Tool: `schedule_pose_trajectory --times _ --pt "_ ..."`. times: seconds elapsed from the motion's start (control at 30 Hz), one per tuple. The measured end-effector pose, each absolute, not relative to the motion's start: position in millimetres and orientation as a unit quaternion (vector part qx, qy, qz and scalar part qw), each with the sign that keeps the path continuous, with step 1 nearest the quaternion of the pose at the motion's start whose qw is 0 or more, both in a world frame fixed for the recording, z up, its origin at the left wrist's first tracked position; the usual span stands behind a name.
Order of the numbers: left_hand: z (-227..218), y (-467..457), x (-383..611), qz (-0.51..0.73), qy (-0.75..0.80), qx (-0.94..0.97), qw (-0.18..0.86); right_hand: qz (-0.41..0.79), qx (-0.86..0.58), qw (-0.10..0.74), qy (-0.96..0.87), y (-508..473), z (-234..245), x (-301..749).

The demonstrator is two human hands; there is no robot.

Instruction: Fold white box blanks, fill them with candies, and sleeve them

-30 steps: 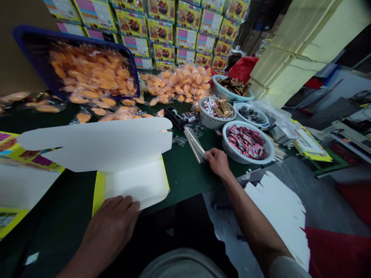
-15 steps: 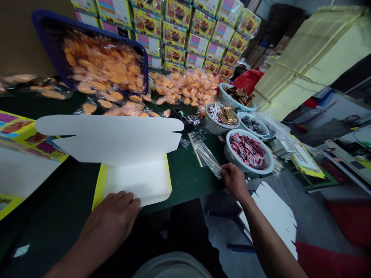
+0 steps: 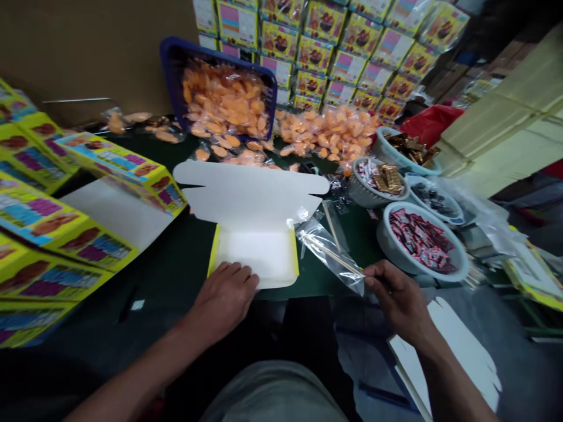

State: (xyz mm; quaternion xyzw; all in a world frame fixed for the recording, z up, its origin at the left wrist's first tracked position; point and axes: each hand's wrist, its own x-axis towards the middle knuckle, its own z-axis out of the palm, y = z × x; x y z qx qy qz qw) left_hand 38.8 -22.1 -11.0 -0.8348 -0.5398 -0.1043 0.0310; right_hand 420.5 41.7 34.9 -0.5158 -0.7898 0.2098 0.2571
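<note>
An open cardboard box (image 3: 259, 252), white inside with yellow sides, stands on the dark green table with its lid (image 3: 250, 190) raised at the back. My left hand (image 3: 233, 293) is closed over the front left edge of this box, the thumb out of sight. Between the thumb and fingers of my right hand (image 3: 398, 299) is the near end of a clear plastic bag (image 3: 328, 249) with thin wooden sticks in it. The bag slants up and left, and its far end is by the box's right side and lid. Another bag of sticks (image 3: 334, 225) lies behind it.
Bowls of red sachets (image 3: 387, 249), dark packets (image 3: 457, 217) and gold packets (image 3: 369, 202) stand at right. Behind are a blue basket (image 3: 169, 76) and loose orange packets (image 3: 325, 132). Printed boxes (image 3: 57, 228) are stacked at left, white flat cartons (image 3: 466, 351) lower right.
My right hand has raised the bag of sticks and brought it towards the box. My left hand stays on the box's front edge. The view has turned left.
</note>
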Motion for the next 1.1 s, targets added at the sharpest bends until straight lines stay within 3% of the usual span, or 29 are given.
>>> schedule_pose_trajectory --times 0.2,0.4,0.47,0.63,0.77,0.9,1.1 --pt "-12.2 -29.4 38.5 -0.107 -0.517 -0.848 0.056 0.148 -0.424 0.209 -0.869 51.6 41.8 371.8" --pt "-2.8 -57.3 32.6 -0.344 -0.574 -0.742 0.044 0.148 -0.399 0.184 -0.886 73.7 51.8 344.6" --pt "6.7 -63.3 35.4 -0.422 -0.647 -0.635 -0.014 0.171 -0.386 0.195 -0.885 69.3 54.2 342.2" --pt "30.0 -66.2 41.9 -0.549 -0.664 -0.393 -0.322 0.193 -0.344 0.213 -0.894 48.8 53.2 329.0" --pt "39.1 -79.9 37.7 -0.566 -0.623 -0.351 -0.41 0.201 -0.319 0.222 -0.899 41.8 45.4 315.0" --pt "37.3 -118.2 24.3 -0.545 -0.648 -0.341 -0.408 0.18 -0.306 0.222 -0.908 50.2 33.3 310.4" --pt "0.7 -188.2 -1.2 -0.512 -0.723 -0.224 -0.406 0.17 -0.298 0.204 -0.917 65.9 20.3 311.9"
